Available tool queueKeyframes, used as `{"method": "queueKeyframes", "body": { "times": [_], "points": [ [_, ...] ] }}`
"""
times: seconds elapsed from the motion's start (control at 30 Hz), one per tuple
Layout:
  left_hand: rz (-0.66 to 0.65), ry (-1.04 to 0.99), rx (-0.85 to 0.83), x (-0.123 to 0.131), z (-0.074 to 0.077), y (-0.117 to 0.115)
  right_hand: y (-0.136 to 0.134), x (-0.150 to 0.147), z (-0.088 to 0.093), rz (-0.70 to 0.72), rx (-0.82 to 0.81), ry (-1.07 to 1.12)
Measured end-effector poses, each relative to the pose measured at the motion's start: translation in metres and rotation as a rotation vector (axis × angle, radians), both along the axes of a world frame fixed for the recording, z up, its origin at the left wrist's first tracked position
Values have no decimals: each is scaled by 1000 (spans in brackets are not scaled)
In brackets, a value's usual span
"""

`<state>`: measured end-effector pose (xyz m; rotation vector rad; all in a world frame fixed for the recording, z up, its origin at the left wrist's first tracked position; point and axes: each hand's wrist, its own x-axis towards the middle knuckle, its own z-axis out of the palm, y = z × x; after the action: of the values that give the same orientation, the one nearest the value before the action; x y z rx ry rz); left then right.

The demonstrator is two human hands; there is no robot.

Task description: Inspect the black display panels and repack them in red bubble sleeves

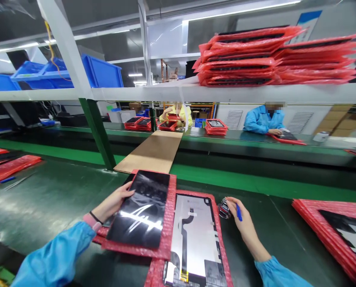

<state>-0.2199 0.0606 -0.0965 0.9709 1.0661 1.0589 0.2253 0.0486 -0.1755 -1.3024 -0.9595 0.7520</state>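
My left hand (124,197) grips the left edge of a tablet screen panel (145,207), dark glossy face up, together with the red bubble-wrap bag (169,223) under it. The panel is tilted and overlaps other red wrap below. Just right of it lies a second screen panel (197,231), silver back up with a black flex cable, on red bubble wrap. My right hand (240,217) is closed with a blue pen (239,212) between its fingers. Its fingertips are at a small shiny metallic object (224,209) beside the second panel; I cannot tell whether they grip it.
Red-wrapped panels are stacked at the right (330,231), far left (13,169) and on the shelf overhead (240,59). A green post (97,133) and a cardboard sheet (152,151) stand beyond my hands. Two co-workers (260,119) sit across the line.
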Motion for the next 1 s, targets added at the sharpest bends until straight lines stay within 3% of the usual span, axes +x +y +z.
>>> {"method": "queueKeyframes", "body": {
  "times": [0.13,0.23,0.5,0.6,0.7,0.77,0.87,0.93,1.0],
  "points": [
    [80,66,-28,-52,-2,14,4,-3,-6,15,-31,67],
    [94,135,-49,-71,-11,20,7,-4,-5,6,-47,65],
    [230,481,48,-62,-21,42,5,-3,-1,-12,-20,59],
    [304,605,118,-46,-21,42,-9,-5,7,-56,8,47],
    [306,620,193,-17,-21,28,-35,-16,17,12,0,47],
    [230,570,214,11,-21,13,-54,-31,23,164,-55,105],
    [16,435,134,58,-20,-14,-76,-56,29,523,-169,310],
    [-127,320,34,87,-20,-31,-86,-69,28,573,-176,293],
    [-200,223,-46,108,-19,-46,-91,-77,24,510,-163,126]
  ]
}}
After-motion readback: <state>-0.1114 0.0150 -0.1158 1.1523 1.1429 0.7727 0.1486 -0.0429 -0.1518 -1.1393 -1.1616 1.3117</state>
